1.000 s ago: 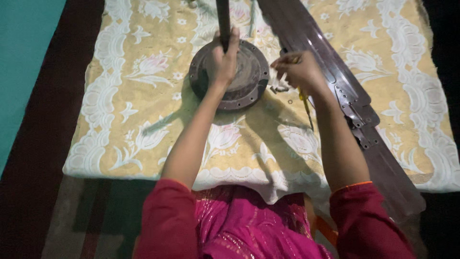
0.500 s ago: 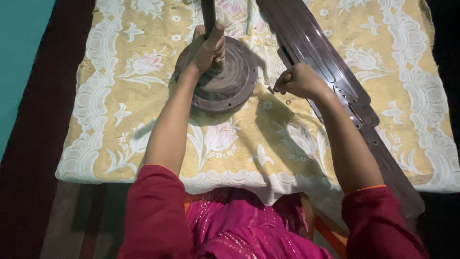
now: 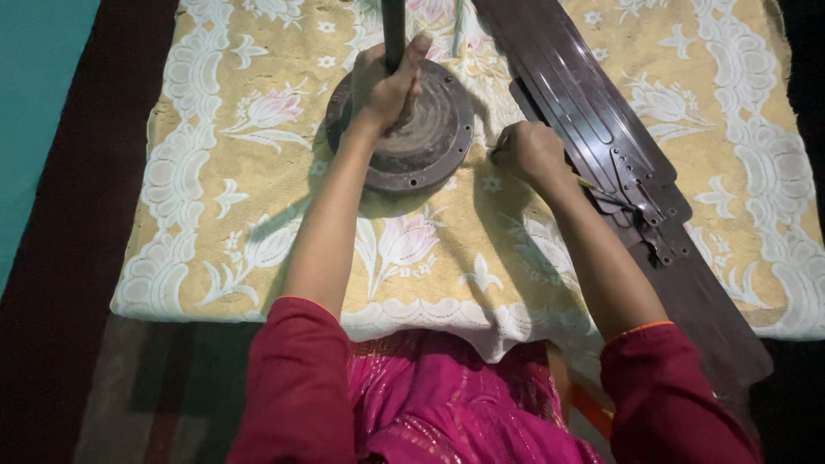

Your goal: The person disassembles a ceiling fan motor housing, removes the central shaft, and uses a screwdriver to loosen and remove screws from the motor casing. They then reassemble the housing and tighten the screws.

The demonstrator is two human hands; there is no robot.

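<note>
The left hand [image 3: 384,83] is clenched around a dark upright metal rod [image 3: 394,30] that rises from the middle of a round, dark grey metal fan motor housing [image 3: 425,137]. The thumb points up along the rod and the fingers [image 3: 368,67] wrap it just above the housing. The housing lies flat on a yellow cloth with white lace-like flower patterns [image 3: 258,172], near the cloth's far edge and about midway across it.

The right hand [image 3: 528,153] rests on the cloth just beside the housing's right rim, curled into a fist around a thin tool with a yellow shaft [image 3: 591,184] that sticks out towards the wrist. The tool's tip is hidden by the hand.

Long dark brown metal fan blades [image 3: 584,112] lie stacked slantwise from the cloth's far edge to its near right corner, with metal mounting brackets [image 3: 640,206] on top, just right of the right forearm.

Both sleeves are dark red [image 3: 296,387], above bright pink clothing [image 3: 447,404].
</note>
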